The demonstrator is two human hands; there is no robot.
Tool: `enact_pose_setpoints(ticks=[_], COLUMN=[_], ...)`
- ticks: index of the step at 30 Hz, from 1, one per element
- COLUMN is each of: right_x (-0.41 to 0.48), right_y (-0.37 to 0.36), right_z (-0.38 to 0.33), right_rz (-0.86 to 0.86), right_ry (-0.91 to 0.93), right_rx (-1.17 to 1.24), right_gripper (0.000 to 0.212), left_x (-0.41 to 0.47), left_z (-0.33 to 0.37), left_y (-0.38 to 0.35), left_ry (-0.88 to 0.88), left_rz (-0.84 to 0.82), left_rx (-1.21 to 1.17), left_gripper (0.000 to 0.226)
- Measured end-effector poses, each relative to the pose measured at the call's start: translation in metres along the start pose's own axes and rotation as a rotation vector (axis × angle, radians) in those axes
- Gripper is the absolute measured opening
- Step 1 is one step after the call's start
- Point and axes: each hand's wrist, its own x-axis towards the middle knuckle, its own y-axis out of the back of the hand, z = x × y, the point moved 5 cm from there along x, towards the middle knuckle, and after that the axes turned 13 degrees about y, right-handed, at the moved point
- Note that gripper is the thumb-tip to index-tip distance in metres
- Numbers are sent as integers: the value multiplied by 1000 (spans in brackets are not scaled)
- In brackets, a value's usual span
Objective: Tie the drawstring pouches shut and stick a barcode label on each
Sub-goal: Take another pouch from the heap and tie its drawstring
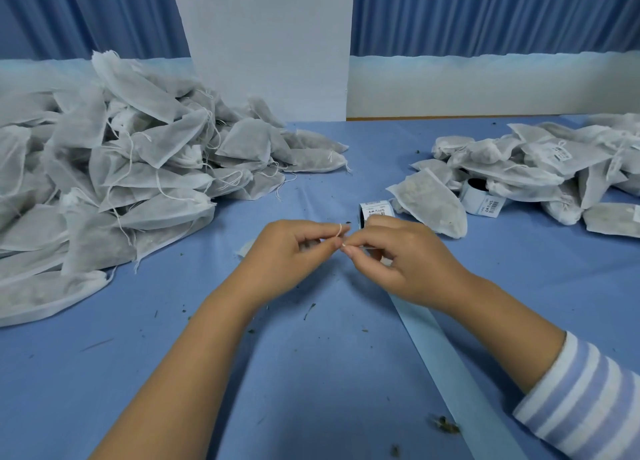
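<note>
A blue counter is filling the view. A big left pile of white pouches with loose strings is sitting at its left, and a smaller right pile, some pouches bearing barcode labels, is lying at its far right. A pale strip is running from under the right hand to the near edge. The left hand is meeting the right hand mid-counter, both sets of fingers pinching a thin white string that is looping round the left forefinger. The pouch is lying mostly hidden under the left hand, only a corner showing. A label roll is standing just behind the hands, a second roll lying against the right pile.
</note>
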Motion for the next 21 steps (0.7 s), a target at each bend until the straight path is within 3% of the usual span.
enact_pose_setpoints(ticks=[5, 10, 13, 18, 21], right_x=[1, -2, -4, 1, 3], right_y=[11, -8, -15, 2, 0], right_z=[12, 23, 25, 21, 17], right_rz=[78, 27, -66, 151, 117], right_ry=[-37, -194, -268, -376, -400], right_rx=[-26, 224, 212, 345, 445], right_gripper=[12, 10, 26, 29, 29], left_x=[-3, -6, -6, -3, -4], left_z=[-1, 4, 5, 7, 8], left_y=[-6, -10, -8, 0, 1], left_ry=[63, 136, 186, 224, 218], left_rz=[-155, -238, -207, -73, -49], left_rx=[66, 28, -17, -98, -134], left_gripper=[11, 23, 29, 36, 35])
